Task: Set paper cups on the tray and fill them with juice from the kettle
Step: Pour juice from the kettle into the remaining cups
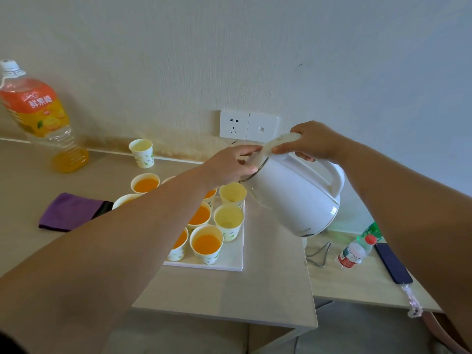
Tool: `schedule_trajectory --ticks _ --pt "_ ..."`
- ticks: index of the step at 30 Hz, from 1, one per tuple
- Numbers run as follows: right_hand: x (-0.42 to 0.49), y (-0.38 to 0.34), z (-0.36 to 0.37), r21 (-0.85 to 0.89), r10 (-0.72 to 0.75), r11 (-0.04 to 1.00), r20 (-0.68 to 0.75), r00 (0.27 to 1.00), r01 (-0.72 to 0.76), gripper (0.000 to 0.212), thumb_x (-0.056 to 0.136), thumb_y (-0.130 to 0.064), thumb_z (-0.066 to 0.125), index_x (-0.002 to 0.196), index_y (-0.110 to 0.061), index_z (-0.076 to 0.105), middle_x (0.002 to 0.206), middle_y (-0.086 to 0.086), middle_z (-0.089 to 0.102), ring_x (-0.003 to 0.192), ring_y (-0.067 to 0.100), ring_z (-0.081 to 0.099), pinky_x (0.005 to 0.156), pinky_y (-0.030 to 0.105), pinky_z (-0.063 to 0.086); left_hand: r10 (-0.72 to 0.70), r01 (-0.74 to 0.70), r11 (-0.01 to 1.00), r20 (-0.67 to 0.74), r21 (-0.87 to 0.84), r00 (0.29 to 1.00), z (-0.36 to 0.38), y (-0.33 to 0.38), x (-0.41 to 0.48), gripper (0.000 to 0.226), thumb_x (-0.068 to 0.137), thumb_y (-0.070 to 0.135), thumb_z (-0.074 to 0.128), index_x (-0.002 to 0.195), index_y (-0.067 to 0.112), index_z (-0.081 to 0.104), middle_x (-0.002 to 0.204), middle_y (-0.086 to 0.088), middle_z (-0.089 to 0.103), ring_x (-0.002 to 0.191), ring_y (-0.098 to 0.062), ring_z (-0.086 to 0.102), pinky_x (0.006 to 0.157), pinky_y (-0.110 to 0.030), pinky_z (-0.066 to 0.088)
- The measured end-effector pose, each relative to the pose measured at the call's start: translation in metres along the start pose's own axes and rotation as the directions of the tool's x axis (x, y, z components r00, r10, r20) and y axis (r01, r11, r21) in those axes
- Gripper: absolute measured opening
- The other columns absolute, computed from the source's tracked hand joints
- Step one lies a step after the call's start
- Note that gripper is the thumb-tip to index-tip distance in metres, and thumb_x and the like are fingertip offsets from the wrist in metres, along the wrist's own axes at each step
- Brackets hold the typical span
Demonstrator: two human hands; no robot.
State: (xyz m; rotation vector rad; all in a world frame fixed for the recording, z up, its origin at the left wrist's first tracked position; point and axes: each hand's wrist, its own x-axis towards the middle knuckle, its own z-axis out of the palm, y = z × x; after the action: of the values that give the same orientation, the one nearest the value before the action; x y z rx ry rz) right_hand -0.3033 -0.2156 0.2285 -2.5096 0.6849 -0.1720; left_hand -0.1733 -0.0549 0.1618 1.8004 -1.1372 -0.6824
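Observation:
A white kettle (293,198) hangs tilted to the left over the right side of the white tray (231,259). My right hand (314,143) grips its handle from above. My left hand (229,166) holds the raised lid at the kettle's mouth. Several paper cups stand on the tray, most holding orange juice, such as the front one (206,244). Two cups at the tray's right look unfilled: the back one (233,193) sits just under the spout, the other (228,221) in front of it. My left forearm hides part of the tray.
A spare paper cup (142,152) stands near the wall. A large juice bottle (38,116) is at the far left, with a purple cloth (67,212) near it. A small water bottle (355,251), a phone (393,263) and a cable (319,254) lie on the lower table at right.

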Motion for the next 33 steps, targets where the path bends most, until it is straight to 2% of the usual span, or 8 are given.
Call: schedule_trajectory --ticks 2,6,13,18,21,25,30,33 --pt "0.003 0.000 0.000 -0.018 0.002 1.000 0.011 1.000 -0.001 0.042 0.074 -0.046 0.075 0.063 -0.013 0.052 0.051 0.004 0.051 0.043 0.014 0.043 0.056 0.028 0.036 -0.006 0.006 1.000 0.002 0.002 1.000 0.000 -0.002 0.001 0.051 0.089 0.018 0.063 0.136 0.032 0.051 0.135 0.004 0.055 0.115 -0.012 0.057 0.086 -0.019 0.046" --pt "0.008 -0.002 -0.001 -0.028 0.005 1.000 0.031 1.000 -0.004 0.040 0.073 -0.046 0.075 0.066 -0.012 0.054 0.051 0.003 0.052 0.043 0.014 0.044 0.057 0.030 0.038 -0.008 0.008 1.000 -0.010 0.012 1.000 0.000 -0.004 0.002 0.051 0.089 0.018 0.063 0.136 0.032 0.050 0.135 0.007 0.055 0.112 -0.009 0.056 0.078 -0.011 0.043" --pt "0.012 -0.006 -0.003 -0.072 -0.001 0.997 0.061 0.998 0.006 0.039 0.076 -0.044 0.074 0.070 -0.011 0.055 0.051 0.002 0.052 0.044 0.014 0.044 0.057 0.028 0.038 0.008 -0.007 0.999 -0.025 0.039 1.000 -0.001 -0.007 0.007 0.051 0.090 0.018 0.063 0.137 0.030 0.049 0.137 0.005 0.054 0.120 -0.012 0.053 0.091 -0.020 0.042" --pt "0.016 -0.009 -0.002 -0.094 0.009 0.996 0.070 0.998 -0.002 0.038 0.077 -0.045 0.073 0.069 -0.013 0.054 0.050 0.000 0.051 0.043 0.014 0.044 0.056 0.027 0.038 0.006 -0.005 0.999 -0.029 0.037 1.000 -0.003 -0.008 0.009 0.051 0.090 0.017 0.063 0.137 0.030 0.050 0.135 0.005 0.054 0.114 -0.010 0.056 0.086 -0.017 0.044" --pt "0.019 -0.011 -0.002 -0.102 0.018 0.995 0.077 0.997 -0.010 0.038 0.076 -0.045 0.073 0.068 -0.013 0.054 0.049 0.000 0.051 0.043 0.014 0.045 0.055 0.027 0.038 0.003 -0.002 1.000 -0.027 0.017 1.000 -0.004 -0.009 0.011 0.050 0.090 0.016 0.063 0.136 0.029 0.050 0.135 0.004 0.055 0.113 -0.010 0.057 0.090 -0.021 0.047" --pt "0.023 -0.013 -0.002 -0.115 0.027 0.993 0.082 0.996 -0.017 0.038 0.076 -0.046 0.073 0.068 -0.014 0.054 0.048 -0.001 0.050 0.043 0.014 0.045 0.055 0.027 0.038 -0.001 0.001 1.000 -0.026 0.009 1.000 -0.006 -0.009 0.012 0.050 0.089 0.016 0.064 0.136 0.030 0.050 0.133 0.004 0.056 0.110 -0.010 0.058 0.081 -0.013 0.048" --pt "0.023 -0.015 -0.002 -0.140 0.026 0.990 0.084 0.996 -0.014 0.039 0.076 -0.046 0.073 0.066 -0.014 0.053 0.044 -0.003 0.049 0.042 0.013 0.045 0.055 0.027 0.038 -0.003 0.002 1.000 -0.030 -0.026 1.000 -0.005 -0.011 0.011 0.050 0.088 0.015 0.065 0.135 0.030 0.052 0.130 0.004 0.059 0.114 -0.011 0.058 0.094 -0.026 0.050" --pt "0.023 -0.016 -0.003 -0.149 0.023 0.989 0.086 0.996 -0.010 0.039 0.075 -0.047 0.073 0.065 -0.015 0.053 0.045 -0.002 0.050 0.042 0.013 0.045 0.056 0.027 0.038 0.005 -0.006 0.999 -0.035 -0.035 0.999 -0.005 -0.010 0.011 0.050 0.088 0.015 0.065 0.135 0.030 0.052 0.129 0.005 0.059 0.115 -0.012 0.057 0.089 -0.020 0.050"
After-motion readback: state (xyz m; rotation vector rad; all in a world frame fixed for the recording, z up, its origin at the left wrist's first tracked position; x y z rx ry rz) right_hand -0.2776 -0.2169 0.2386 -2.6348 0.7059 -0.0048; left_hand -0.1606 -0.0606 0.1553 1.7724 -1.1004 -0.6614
